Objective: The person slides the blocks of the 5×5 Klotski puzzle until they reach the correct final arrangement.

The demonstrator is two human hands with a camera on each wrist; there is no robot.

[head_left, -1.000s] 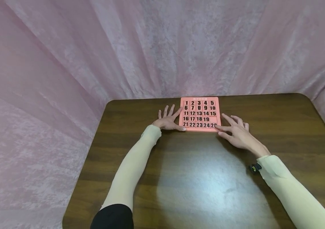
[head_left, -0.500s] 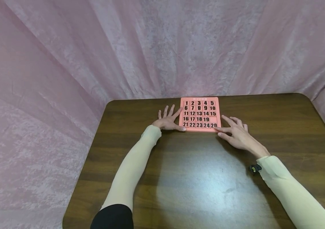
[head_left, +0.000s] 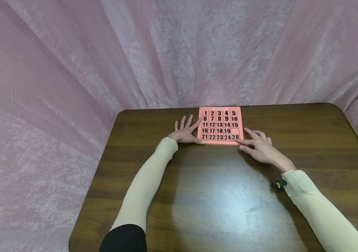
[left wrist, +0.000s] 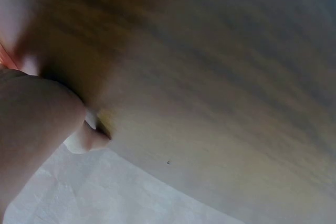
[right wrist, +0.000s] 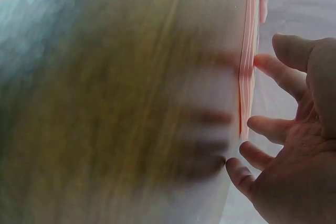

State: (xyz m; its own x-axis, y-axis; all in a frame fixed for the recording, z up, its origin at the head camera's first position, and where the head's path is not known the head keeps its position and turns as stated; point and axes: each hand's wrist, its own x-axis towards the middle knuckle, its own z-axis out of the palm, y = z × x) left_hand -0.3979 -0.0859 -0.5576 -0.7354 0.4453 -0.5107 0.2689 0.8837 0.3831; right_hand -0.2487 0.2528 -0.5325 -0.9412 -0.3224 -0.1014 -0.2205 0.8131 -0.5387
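Observation:
A pink number slide puzzle [head_left: 220,142] lies flat at the table's far edge. Its tiles run in order from 1 to 19, then 21 to 24, with tile 20 [head_left: 235,137] at the bottom right corner and a gap above it. My left hand [head_left: 185,134] spreads its fingers at the board's left side, index finger and thumb touching the border. From the right, my right hand [head_left: 261,148] reaches in with fingers extended. Its index fingertip rests at the lower border beside tile 20. The right wrist view shows the board's edge [right wrist: 247,66] beside those fingers.
The brown wooden table [head_left: 135,189] carries a bright light reflection in its middle. Behind its far edge and at the sides hang pink velvet curtains [head_left: 198,52]. A small black device [head_left: 280,183] sits on the right wrist.
My right index fingertip has slid slightly down and left, off tile 20 toward the lower border. The left hand and the tiles look the same.

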